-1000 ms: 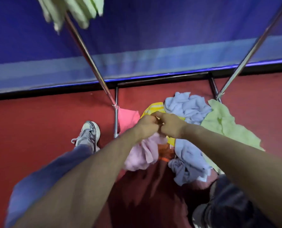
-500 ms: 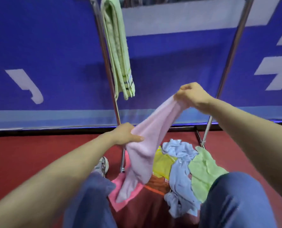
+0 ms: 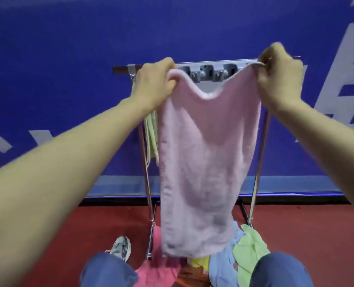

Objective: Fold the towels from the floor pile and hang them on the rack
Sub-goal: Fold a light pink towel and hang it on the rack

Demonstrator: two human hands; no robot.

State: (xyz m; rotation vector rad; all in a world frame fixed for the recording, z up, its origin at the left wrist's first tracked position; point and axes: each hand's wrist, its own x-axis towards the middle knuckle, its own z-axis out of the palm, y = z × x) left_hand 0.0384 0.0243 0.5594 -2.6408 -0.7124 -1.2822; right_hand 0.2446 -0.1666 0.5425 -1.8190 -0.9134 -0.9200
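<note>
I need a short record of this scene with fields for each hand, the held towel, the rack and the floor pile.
left hand: grips the pink towel by its top left corner
right hand: grips its top right corner
pink towel: unfolded, hanging spread before the rack
rack: one green towel hangs at its left
floor pile: pink, yellow, blue, green towels

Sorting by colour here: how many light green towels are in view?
2. The hanging green towel is at the rack's left end, partly behind the pink towel; the floor green towel lies at the pile's right edge. Others may be buried.
</note>
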